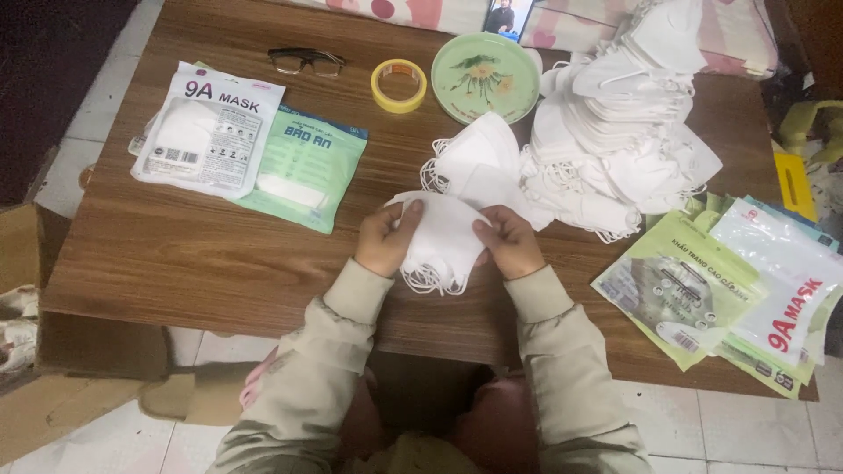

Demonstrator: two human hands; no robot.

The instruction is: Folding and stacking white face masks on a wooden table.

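Gripping a small stack of white face masks (443,239) from both sides, the left hand (386,239) and right hand (509,241) were each closed on it, thumbs on top, holding it just above the near edge of the wooden table (176,254). The ear loops dangled loose beneath the stack, so they could probably snag on one another or on a sleeve, and a slack grip might let the lower masks slide out and fall off the table edge. Beyond the stack lay two loose masks (479,162), and to their right a tall, leaning heap of masks (623,114) that looked liable to topple. Left of the stack, a sealed white pouch (209,132) held a mask; the green pouch (303,167) under it seemed filled too. Right of the stack, flat pouches (729,290) lay fanned, apparently empty. The green plate (486,77) beyond held nothing.
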